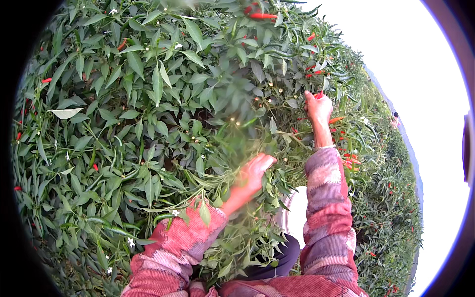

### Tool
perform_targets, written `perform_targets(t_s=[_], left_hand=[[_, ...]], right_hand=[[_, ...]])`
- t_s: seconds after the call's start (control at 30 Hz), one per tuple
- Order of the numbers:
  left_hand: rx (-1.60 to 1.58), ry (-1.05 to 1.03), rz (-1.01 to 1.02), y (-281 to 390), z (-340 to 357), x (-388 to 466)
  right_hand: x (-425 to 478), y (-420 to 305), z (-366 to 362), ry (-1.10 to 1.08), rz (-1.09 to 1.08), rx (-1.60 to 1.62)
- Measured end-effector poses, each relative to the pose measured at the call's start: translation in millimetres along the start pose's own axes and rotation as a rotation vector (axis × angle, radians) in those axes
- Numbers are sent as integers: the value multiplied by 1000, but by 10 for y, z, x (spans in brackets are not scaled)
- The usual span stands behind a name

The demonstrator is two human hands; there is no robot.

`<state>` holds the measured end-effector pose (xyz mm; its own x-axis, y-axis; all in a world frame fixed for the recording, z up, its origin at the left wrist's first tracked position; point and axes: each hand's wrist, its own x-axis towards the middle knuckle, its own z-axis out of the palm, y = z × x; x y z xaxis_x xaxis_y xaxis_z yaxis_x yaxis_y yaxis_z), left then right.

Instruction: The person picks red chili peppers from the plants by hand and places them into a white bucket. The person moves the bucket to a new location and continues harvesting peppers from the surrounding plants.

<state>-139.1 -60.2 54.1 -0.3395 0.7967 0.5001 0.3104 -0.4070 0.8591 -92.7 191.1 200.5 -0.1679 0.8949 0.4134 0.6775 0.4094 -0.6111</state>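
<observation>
My right hand point(319, 108) is closed around red chili peppers point(318, 95) among the chili plants, at the right of the head view. More red chilies point(350, 162) hang beside my right sleeve. Lower and nearer the middle, my left hand point(256, 170) reaches into leafy chili stems point(211, 182), with some of them lying across its wrist. Blur and leaves hide part of that hand, so its grip does not show. Below it, a white bucket point(297, 211) is partly covered by foliage and my right arm.
Dense chili plants point(141, 92) with green pods and white flowers fill the left side. A leafy clump point(237, 245) overhangs my dark-trousered leg point(284, 260). Far off at the right, another person point(396, 118) is visible near the field's edge.
</observation>
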Motion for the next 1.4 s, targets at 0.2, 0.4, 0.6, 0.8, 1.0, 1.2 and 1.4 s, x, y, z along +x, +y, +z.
perform_targets(t_s=[0.2,0.4,0.6,0.8,1.0,1.2,1.4], left_hand=[[25,57,91,28,-8,26],[0,127,142,65,-41,56],[-2,106,128,68,-45,64],[-96,107,151,94,-41,72],[-81,31,62,83,-55,52],[104,-15,73,-273,106,-82],[169,31,170,-270,6,-80]], right_hand=[[-182,-145,-179,-416,447,667],[-133,-150,-467,-612,395,1333],[-308,-15,-523,84,199,800],[-137,278,-506,69,209,870],[-456,-324,-664,-344,62,1331],[-937,-1153,64,-667,29,630],[-461,-1203,851,-534,-168,264]])
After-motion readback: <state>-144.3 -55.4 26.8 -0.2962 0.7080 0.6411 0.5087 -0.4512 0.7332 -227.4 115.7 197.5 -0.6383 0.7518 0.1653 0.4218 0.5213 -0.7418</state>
